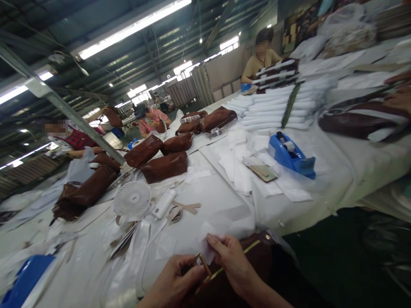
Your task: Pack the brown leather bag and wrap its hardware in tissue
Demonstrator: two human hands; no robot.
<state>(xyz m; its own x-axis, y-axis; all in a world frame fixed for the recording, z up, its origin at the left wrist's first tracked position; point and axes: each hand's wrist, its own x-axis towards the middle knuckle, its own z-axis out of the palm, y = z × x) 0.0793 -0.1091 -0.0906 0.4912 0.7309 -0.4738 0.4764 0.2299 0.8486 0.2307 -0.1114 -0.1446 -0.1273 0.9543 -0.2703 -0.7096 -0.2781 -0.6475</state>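
A dark brown bag (257,256) with a gold zipper lies at the table's near edge, right below me. My left hand (175,282) pinches a small gold metal buckle (203,262) on the bag. My right hand (233,261) rests on the bag beside it and holds a piece of thin white tissue paper (208,239) against the buckle. Both hands are close together, nearly touching.
Several brown bags (163,167) lie across the white-covered table (337,171). A small white fan (132,199), a blue tape dispenser (290,155), a phone (260,170) and stacked white paper (272,109) stand on it. Other people work at the far left and far end.
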